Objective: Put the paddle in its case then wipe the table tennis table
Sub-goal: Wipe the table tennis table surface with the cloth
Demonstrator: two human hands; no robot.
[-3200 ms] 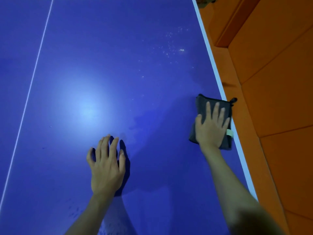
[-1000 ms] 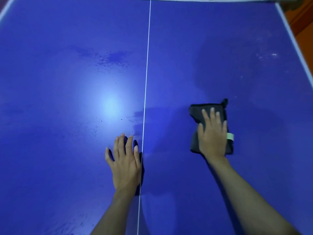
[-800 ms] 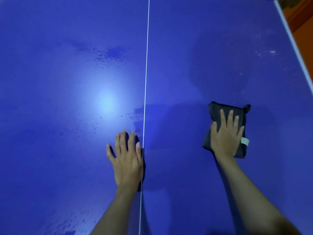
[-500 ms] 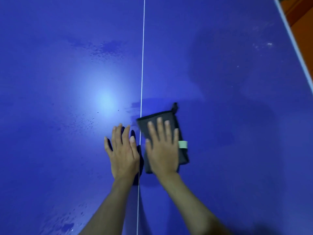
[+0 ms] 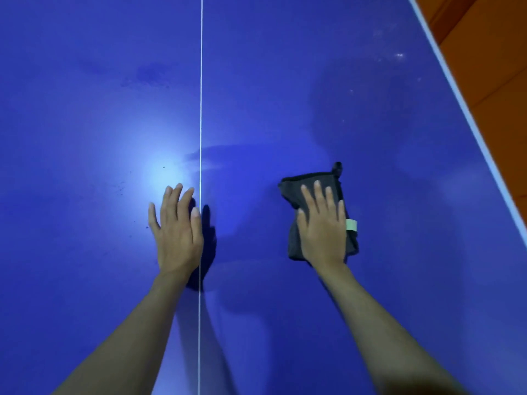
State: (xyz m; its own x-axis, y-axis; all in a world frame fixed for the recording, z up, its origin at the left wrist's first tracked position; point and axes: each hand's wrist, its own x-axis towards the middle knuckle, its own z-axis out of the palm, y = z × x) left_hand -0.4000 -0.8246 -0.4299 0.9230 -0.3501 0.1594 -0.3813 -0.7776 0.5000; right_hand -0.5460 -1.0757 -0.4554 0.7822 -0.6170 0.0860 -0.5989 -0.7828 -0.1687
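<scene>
The blue table tennis table (image 5: 285,81) fills the head view, with a thin white centre line (image 5: 200,95) running away from me. A folded dark grey cloth (image 5: 293,189) with a small pale tag lies right of the line. My right hand (image 5: 323,226) presses flat on the cloth, fingers straight. My left hand (image 5: 176,229) rests flat on the bare table just left of the line, fingers straight. Neither the paddle nor its case is in view.
The table's white right edge (image 5: 467,115) runs diagonally down the right side, with orange floor (image 5: 496,52) beyond it. Darker smudges (image 5: 148,72) mark the surface at the upper left, and pale specks (image 5: 399,55) lie near the upper right.
My right hand has slid the cloth back to the right, away from the centre line where it lay half a second ago. My left hand has stayed in place.
</scene>
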